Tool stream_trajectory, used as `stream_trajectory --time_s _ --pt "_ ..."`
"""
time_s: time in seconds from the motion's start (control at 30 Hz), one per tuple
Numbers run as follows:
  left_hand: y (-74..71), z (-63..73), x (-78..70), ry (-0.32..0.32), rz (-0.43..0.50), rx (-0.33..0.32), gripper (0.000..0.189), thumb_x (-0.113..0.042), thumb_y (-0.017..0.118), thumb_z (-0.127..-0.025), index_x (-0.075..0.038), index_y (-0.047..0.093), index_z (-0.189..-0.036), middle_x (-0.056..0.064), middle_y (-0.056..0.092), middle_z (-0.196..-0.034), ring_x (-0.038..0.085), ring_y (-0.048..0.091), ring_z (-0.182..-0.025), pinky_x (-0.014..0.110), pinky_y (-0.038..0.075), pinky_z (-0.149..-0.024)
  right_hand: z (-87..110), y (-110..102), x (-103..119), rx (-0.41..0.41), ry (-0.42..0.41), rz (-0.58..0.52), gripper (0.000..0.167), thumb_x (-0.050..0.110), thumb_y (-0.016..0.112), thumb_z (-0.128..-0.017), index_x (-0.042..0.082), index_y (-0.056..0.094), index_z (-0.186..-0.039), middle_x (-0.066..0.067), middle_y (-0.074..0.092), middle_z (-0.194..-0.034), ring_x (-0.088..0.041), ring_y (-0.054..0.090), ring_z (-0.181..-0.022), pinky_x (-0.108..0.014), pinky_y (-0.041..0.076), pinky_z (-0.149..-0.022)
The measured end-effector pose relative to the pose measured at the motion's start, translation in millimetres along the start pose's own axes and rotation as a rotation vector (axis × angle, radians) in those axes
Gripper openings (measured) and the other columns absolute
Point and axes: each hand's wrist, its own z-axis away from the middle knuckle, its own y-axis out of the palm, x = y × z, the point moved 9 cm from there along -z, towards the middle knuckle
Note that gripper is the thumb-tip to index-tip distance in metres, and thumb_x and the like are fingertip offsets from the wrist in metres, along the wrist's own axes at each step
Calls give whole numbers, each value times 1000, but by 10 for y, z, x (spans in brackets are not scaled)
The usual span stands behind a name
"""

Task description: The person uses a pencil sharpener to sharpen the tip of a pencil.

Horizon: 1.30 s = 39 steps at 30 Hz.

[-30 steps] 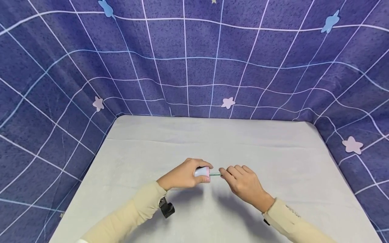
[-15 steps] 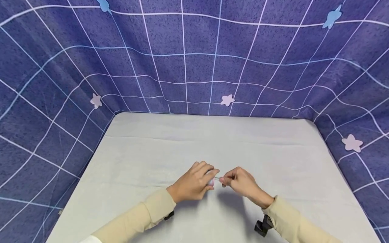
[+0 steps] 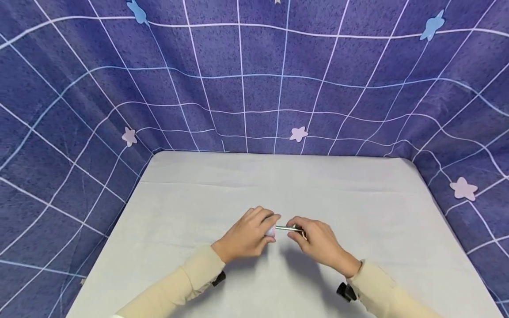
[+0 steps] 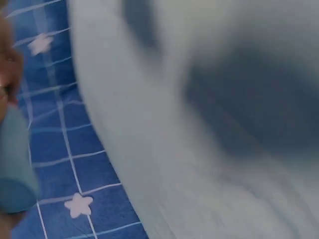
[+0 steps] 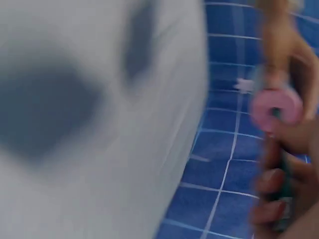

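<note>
My left hand (image 3: 248,233) grips a small pale-blue cylindrical pencil sharpener (image 3: 271,232), its fingers over the top and thumb below. In the left wrist view the blue body (image 4: 16,154) shows at the left edge. The sharpener's pink end (image 5: 290,102), with a round central hole, faces my right hand in the right wrist view. A dark green pencil (image 3: 285,228) spans the gap between the hands, its end at that hole. My right hand (image 3: 316,240) pinches the pencil with thumb and fingers. Both hands are raised over the table, casting shadows.
A white cloth covers the table (image 3: 278,185). Blue-purple grid-patterned curtains (image 3: 258,92) with star shapes stand along its back and sides. Beige sleeves (image 3: 199,269) and black wrist cameras (image 3: 346,291) are on both arms.
The right hand has turned at the wrist and changed its hold on the pencil; more of the pencil shows than half a second ago. The left hand, also rotated, keeps gripping the sharpener.
</note>
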Motion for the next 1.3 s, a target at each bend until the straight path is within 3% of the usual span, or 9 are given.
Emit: stream_trajectory --time_s 0.17,0.37,0.53,0.67,0.8,0.9,1.0,1.1,1.3 --pt "62 -28 247 -309 489 205 42 -19 72 -83 -4 61 -121 5 64 -106 14 57 -91 28 49 -82 183 -154 366 -442 -456 606 24 20 46 -100 9 66 -92 2 60 -72 -10 50 -55 -22 38 -48" --pt "179 -13 238 -410 779 375 35 -19 69 -87 -4 64 -119 8 68 -108 12 59 -95 26 47 -87 333 -200 567 -661 -667 667 34 23 43 -102 8 64 -78 3 48 -61 -8 37 -47 -18 27 -44" --pt "222 -8 131 -342 607 337 39 -20 70 -86 -5 62 -121 4 65 -106 10 55 -88 23 47 -81 265 -170 380 -508 -421 384 33 32 53 -97 14 66 -71 9 46 -55 1 32 -44 -11 22 -41" --pt "203 23 -1 -174 296 204 45 -28 71 -84 -5 60 -121 3 62 -108 15 56 -98 29 48 -86 123 -33 33 -191 -22 53 20 29 67 -87 20 71 -69 15 49 -52 7 27 -43 -11 21 -40" --pt "175 75 -184 41 -33 40 48 -35 74 -79 -8 61 -117 3 60 -106 16 56 -95 29 46 -78 135 267 -278 166 399 -449 27 23 64 -90 5 72 -70 11 42 -48 -3 26 -43 -18 22 -43" --pt "168 103 -274 146 -181 -46 50 -39 74 -76 -9 61 -114 2 60 -103 15 55 -91 27 44 -74 197 393 -365 313 591 -656 32 22 61 -91 -2 69 -71 8 37 -47 -8 21 -44 -21 20 -43" --pt "152 104 -275 174 -209 -70 48 -39 71 -78 -9 61 -114 2 60 -103 15 55 -90 27 45 -75 168 381 -358 357 583 -643 32 23 60 -92 0 70 -71 7 44 -50 -8 24 -45 -22 23 -43" --pt "96 74 -205 143 -179 -59 46 -37 68 -81 -7 59 -115 3 59 -104 16 55 -91 28 46 -76 78 291 -300 296 457 -504 27 23 60 -93 4 72 -77 7 46 -55 -7 31 -49 -21 29 -49" --pt "-33 27 45 -36 10 9 50 -31 73 -81 -3 59 -120 7 61 -108 19 56 -98 31 47 -84 -26 -46 66 -86 -36 78 10 15 72 -83 15 65 -90 10 55 -66 1 39 -52 -17 33 -47"
